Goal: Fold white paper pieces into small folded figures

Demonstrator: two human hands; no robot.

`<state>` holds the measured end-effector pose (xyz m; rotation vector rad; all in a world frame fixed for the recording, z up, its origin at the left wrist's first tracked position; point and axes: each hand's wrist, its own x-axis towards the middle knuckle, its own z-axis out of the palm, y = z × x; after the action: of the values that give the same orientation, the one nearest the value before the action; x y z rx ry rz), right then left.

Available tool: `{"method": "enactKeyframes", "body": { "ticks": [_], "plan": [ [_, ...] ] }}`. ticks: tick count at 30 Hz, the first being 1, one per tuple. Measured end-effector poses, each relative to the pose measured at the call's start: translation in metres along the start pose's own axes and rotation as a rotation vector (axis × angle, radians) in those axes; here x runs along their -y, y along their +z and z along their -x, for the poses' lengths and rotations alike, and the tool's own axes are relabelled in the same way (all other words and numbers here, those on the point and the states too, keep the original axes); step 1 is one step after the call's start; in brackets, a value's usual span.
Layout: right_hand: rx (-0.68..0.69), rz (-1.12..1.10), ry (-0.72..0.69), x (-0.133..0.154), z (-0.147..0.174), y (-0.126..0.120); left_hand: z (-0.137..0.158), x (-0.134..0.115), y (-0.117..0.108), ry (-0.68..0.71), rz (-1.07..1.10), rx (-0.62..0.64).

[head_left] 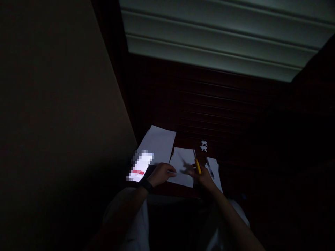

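Observation:
A white sheet of paper lies in front of me on a dark surface. My left hand, with a dark band on the wrist, has its thumb and fingers closed at the sheet's left edge. In my right hand is a yellow-handled craft knife, its thin grey blade pointing up and away from me. The knife casts a shadow across the sheet. Dim light hides whether the right fingertips touch the paper.
Left of the sheet are larger white papers and a lit phone screen, partly pixelated. Small paper scraps lie at the back right. A pen rests on more papers. A wall rises on the left.

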<state>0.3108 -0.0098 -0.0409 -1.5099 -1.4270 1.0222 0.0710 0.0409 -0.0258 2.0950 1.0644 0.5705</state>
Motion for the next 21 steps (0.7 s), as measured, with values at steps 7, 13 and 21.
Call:
{"method": "enactKeyframes", "body": {
  "ticks": [7, 13, 21],
  "plan": [
    [-0.024, 0.723, -0.123, 0.012, 0.024, -0.014, 0.017, -0.003, 0.004, 0.010, 0.193, -0.047],
    [0.076, 0.992, -0.166, 0.014, 0.046, -0.015, 0.016, -0.006, 0.003, -0.046, 0.268, -0.153],
    [0.077, 0.971, -0.214, 0.004, 0.062, -0.022, 0.006, 0.001, 0.012, -0.149, 0.165, -0.262]
  ]
}}
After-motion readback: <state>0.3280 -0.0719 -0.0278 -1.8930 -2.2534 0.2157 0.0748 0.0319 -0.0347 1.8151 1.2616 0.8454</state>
